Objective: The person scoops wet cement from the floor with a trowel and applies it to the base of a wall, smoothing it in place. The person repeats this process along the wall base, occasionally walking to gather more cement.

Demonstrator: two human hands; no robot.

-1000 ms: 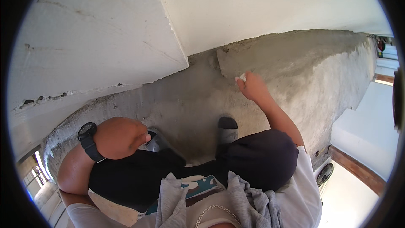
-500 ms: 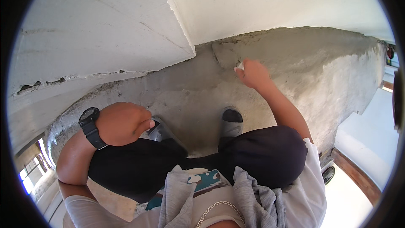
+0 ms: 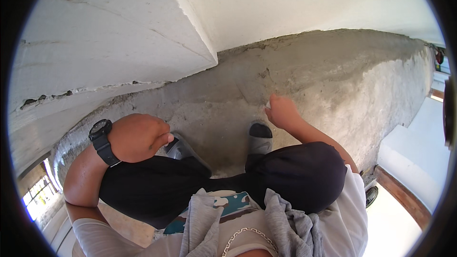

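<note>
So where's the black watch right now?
In the head view, the black watch is on the left side, strapped around the person's left wrist, just behind the left hand.

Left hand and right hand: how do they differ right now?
The left hand has a black watch at its wrist; the right hand has a bare wrist. The left hand is near the left trouser leg, the right hand farther out over the grey floor. The right hand holds a small pale thing; the left hand shows nothing held. Both hands are curled.
</note>
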